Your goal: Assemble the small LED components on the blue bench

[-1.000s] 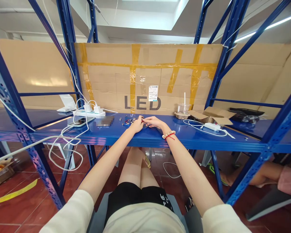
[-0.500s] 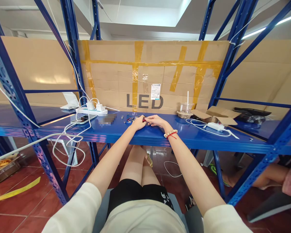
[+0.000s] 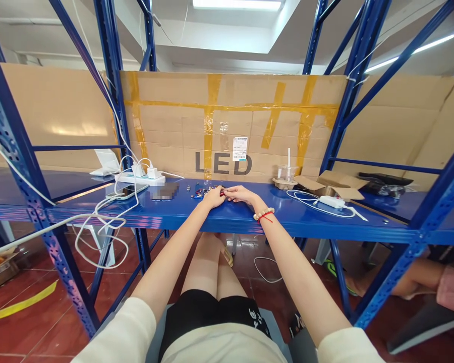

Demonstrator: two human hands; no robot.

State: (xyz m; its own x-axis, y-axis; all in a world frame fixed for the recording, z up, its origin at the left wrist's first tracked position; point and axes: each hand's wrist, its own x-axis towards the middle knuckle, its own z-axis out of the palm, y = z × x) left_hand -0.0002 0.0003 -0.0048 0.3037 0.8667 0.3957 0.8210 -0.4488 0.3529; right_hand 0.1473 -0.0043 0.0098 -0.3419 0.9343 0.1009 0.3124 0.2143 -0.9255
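Observation:
Both hands meet over the blue metal shelf [image 3: 166,214], fingertips close together. A small dark red piece [image 3: 222,192] shows between them, too small to name. My left hand [image 3: 213,197] has its fingers closed around the piece's left end. My right hand [image 3: 240,193] pinches at its right side; a beaded bracelet [image 3: 264,214] with a red cord is on that wrist. Just behind and left of my left hand lies a heap of small blue and metallic parts [image 3: 200,192], partly covered by the hand. A few tiny metal bits [image 3: 188,188] lie further left.
Left on the shelf are a white power strip [image 3: 139,178], a phone [image 3: 126,192] and looped white cables [image 3: 109,217]. To the right stand a plastic cup [image 3: 286,174], an open carton [image 3: 333,184] and a white adapter [image 3: 332,201]. Taped cardboard [image 3: 166,131] backs the shelf.
The camera view has tilted up slightly and shifted, so the ceiling light now shows. My hands stay together on the small red piece, with little visible movement.

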